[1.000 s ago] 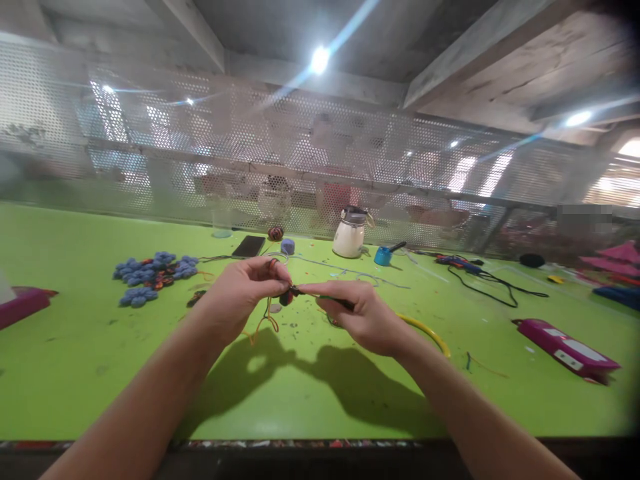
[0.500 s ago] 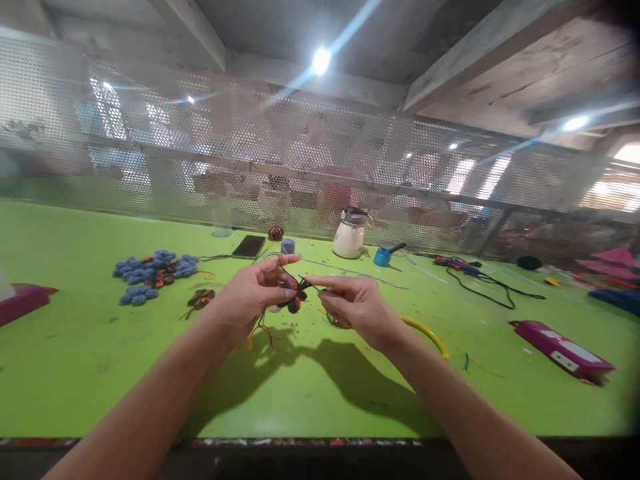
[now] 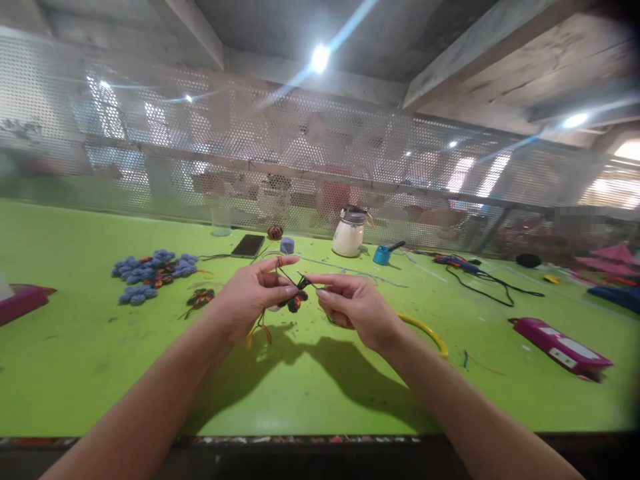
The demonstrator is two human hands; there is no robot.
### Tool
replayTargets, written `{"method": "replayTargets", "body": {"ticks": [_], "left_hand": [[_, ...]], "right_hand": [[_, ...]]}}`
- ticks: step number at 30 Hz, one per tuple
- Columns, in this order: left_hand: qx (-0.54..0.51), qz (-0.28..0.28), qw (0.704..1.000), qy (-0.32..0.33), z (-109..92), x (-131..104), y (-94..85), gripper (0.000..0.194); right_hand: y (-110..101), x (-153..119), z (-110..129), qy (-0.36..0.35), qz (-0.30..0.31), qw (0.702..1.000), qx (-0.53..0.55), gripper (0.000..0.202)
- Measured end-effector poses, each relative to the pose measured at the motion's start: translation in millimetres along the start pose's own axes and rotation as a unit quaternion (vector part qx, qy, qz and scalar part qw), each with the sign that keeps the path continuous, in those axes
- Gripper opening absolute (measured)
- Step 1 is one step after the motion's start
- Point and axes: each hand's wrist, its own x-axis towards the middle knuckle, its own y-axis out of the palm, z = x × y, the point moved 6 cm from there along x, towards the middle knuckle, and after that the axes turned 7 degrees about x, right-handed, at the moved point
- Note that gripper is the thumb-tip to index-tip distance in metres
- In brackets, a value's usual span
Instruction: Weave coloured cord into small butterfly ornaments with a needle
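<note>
My left hand [image 3: 257,287] pinches a small crocheted piece [image 3: 296,303] in black and red yarn between thumb and fingers. Its index finger is stretched out, with dark yarn running from it down to the work. Loose orange and dark yarn ends [image 3: 260,333] hang below that hand. My right hand [image 3: 355,303] is closed around a thin crochet hook [image 3: 313,286], mostly hidden by the fingers, whose tip meets the top of the piece. To the left lie a finished-looking black and orange flower [image 3: 201,298] and a cluster of blue crocheted flowers [image 3: 154,268].
Behind my hands are a phone [image 3: 249,246], a purple-grey yarn ball [image 3: 287,245], a dark striped yarn ball [image 3: 275,232], a white jug [image 3: 349,233] and a blue pot [image 3: 382,255]. A yellow tube [image 3: 425,331] and a magenta power strip [image 3: 560,349] lie right on the green table [image 3: 310,400].
The crocheted piece has turned slightly, and the dark yarn from my left index finger now shows more spread. Both hands keep nearly the same place.
</note>
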Motion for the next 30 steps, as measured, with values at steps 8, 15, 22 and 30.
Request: {"method": "replayTargets", "body": {"ticks": [8, 15, 22, 30], "left_hand": [[-0.009, -0.035, 0.999, 0.015, -5.4, -2.7, 2.0, 0.057], [0.024, -0.023, 0.999, 0.024, -6.9, -4.3, 4.2, 0.063], [0.069, 0.023, 0.997, 0.007, -4.0, -2.4, 10.1, 0.056], [0.319, -0.064, 0.934, 0.149, -11.4, -7.8, 18.9, 0.039]], "right_hand": [[-0.4, 0.8, -4.0, 0.019, -0.016, 1.0, 0.011, 0.044], [-2.2, 1.7, -2.0, 0.017, 0.007, 1.0, 0.0, 0.041], [1.6, 1.9, -5.3, 0.034, 0.046, 0.998, -0.017, 0.043], [-2.7, 5.3, -20.7, 0.082, -0.027, 0.996, -0.008, 0.036]]}}
